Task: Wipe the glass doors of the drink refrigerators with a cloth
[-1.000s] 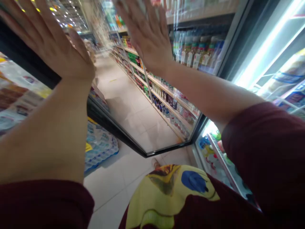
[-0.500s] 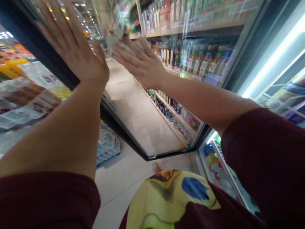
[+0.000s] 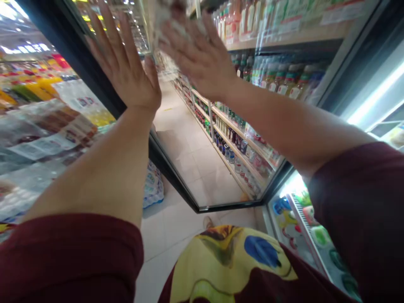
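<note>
A glass door [image 3: 232,207] with a dark frame stands open in front of me. My left hand [image 3: 129,69] is open, its fingers spread flat against the left side of the door, by the dark frame. Higher up and to the right, my right hand [image 3: 202,59] presses a pale cloth [image 3: 162,19] against the glass. Motion blurs the right fingers and the cloth, and part of the cloth lies hidden under the palm.
Through the pane show shelves of bottles [image 3: 287,78] along a tiled aisle [image 3: 176,126]. On the right is a lit cooler with a wire shelf [image 3: 304,227] and packaged goods. To the left are stacked drink packs [image 3: 47,126], with a bottle pack [image 3: 154,187] on the floor.
My right hand has moved upward over the glass with the cloth. My left hand stays flat on the door but appears further right as the view shifts.
</note>
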`<act>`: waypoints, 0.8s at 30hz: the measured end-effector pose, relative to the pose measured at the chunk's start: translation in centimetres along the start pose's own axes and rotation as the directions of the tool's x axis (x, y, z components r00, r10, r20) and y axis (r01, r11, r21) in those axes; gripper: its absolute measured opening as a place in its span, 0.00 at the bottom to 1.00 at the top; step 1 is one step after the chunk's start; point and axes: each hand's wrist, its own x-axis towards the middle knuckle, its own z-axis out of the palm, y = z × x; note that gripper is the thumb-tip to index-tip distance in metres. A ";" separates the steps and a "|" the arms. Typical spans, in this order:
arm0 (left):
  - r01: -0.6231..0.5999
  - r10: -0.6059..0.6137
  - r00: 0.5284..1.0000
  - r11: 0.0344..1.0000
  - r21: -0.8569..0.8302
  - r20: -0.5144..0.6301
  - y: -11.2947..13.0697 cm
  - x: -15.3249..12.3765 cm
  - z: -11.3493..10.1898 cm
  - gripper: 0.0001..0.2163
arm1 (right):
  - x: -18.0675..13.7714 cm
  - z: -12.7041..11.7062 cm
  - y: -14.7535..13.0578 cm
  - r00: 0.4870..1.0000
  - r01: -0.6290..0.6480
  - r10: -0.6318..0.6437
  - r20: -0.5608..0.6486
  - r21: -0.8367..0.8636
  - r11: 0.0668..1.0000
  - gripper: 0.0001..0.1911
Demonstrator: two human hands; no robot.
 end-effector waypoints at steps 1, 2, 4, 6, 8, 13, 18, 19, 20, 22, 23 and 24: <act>0.008 -0.008 1.000 1.000 -0.009 -0.005 0.0 0.0 0.1 0.48 | 0.6 -0.2 0.3 0.991 -0.136 0.136 -0.009 -0.037 0.990 0.36; 0.013 -0.014 1.000 1.000 -0.018 -0.020 0.1 0.0 0.1 0.48 | 0.9 -0.3 0.4 0.968 -0.252 0.251 -0.023 -0.073 0.965 0.38; 0.007 -0.010 0.998 0.998 -0.059 -0.062 0.2 0.0 0.2 0.48 | 0.3 -0.2 0.3 0.961 -0.275 0.274 -0.023 -0.102 0.956 0.37; -0.032 0.022 0.997 0.991 -0.130 -0.077 0.3 -0.2 0.0 0.49 | -1.2 -0.1 0.2 0.998 -0.046 0.048 0.033 -0.053 0.998 0.33; -0.059 0.042 0.995 0.979 -0.193 -0.090 0.5 -0.4 -0.3 0.51 | -2.6 -0.5 0.6 0.984 0.156 -0.157 0.084 0.015 0.988 0.32; -0.094 0.051 0.980 0.972 -0.216 -0.194 0.7 -0.6 -0.3 0.52 | -3.0 -2.7 2.1 0.991 -0.127 0.122 -0.055 -0.082 0.989 0.32; -0.110 0.047 0.980 0.939 -0.327 -0.193 1.2 -0.9 -0.7 0.45 | -5.6 -0.6 1.7 0.996 -0.085 0.085 -0.040 0.001 0.996 0.32; -0.102 0.045 0.983 0.942 -0.319 -0.179 1.4 -1.0 -1.0 0.43 | -6.0 -0.3 1.8 1.000 -0.008 0.006 0.023 0.067 0.998 0.32; -0.087 0.039 0.985 0.954 -0.287 -0.169 1.6 -1.0 -1.2 0.42 | -6.3 -0.2 2.1 0.996 0.046 -0.056 0.074 0.125 0.991 0.32; -0.037 0.014 0.989 0.987 -0.154 -0.149 1.8 -1.0 -1.7 0.38 | -6.3 -0.9 2.9 0.996 0.024 -0.038 0.081 0.159 0.987 0.33; -0.012 0.003 0.992 0.998 -0.069 -0.125 1.9 -0.9 -1.9 0.36 | -6.1 -1.4 3.3 0.999 -0.046 0.042 0.032 0.136 0.990 0.33; 0.009 -0.008 0.996 1.000 0.012 -0.088 1.8 -0.8 -2.1 0.35 | -6.0 -1.9 3.6 0.989 -0.137 0.142 -0.037 0.108 0.985 0.34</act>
